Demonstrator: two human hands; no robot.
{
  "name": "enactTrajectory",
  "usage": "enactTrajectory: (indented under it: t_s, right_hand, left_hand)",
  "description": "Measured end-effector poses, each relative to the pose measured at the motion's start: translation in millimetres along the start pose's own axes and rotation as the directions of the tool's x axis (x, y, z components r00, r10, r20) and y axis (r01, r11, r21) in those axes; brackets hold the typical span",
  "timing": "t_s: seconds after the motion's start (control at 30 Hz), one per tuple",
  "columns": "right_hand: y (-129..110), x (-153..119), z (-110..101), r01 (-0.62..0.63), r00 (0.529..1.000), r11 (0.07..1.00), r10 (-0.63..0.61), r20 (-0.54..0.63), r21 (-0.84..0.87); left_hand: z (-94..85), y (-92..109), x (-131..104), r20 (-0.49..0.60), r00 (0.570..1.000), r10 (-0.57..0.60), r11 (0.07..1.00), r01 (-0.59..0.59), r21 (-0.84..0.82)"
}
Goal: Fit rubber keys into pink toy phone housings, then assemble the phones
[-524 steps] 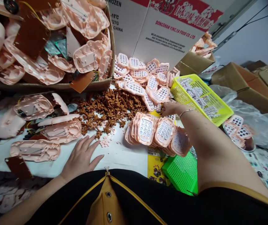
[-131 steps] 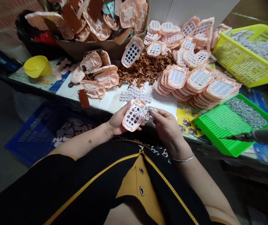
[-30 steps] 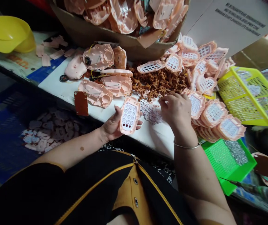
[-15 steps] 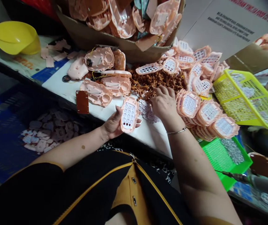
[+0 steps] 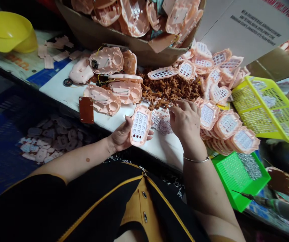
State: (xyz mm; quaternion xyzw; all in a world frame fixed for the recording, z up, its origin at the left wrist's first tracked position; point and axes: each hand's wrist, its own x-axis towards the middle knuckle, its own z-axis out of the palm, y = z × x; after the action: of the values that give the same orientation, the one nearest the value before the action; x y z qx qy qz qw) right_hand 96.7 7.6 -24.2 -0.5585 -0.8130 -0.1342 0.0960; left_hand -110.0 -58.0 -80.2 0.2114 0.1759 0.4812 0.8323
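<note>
Pink, rounded plastic panel (image 5: pixel 140 125), clamped in the left hand (image 5: pixel 121 135) near the white tabletop (image 5: pixel 159 145), looks filled except three dark holes (image 5: pixel 137 136); I cannot tell whether the right hand (image 5: pixel 186 121) holds anything.

A yellow plastic bowl (image 5: pixel 8 32) sits at the left end of the workbench (image 5: pixel 61 92), with flat pale pink strips (image 5: pixel 48 60) scattered beside it. A cardboard box (image 5: pixel 156 57) heaped with pink shells (image 5: pixel 134 20) stands at the back, near a printed white carton (image 5: pixel 225 37). At right, a screwdriver (image 5: pixel 280 206) points its bit toward a green basket (image 5: pixel 225 171) containing silver screws (image 5: pixel 250 166). A blue crate (image 5: pixel 5 144) lies below, left.
</note>
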Motion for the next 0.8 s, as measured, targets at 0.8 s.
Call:
enactTrajectory:
  t_s: [0.8]
  right_hand:
    - [18, -103, -22, -0.091, 0.990, 0.991, 0.101, 0.097, -0.102]
  left_hand:
    - [11.4, -5, 6, -0.134, 0.991, 0.019, 0.999, -0.013, 0.045]
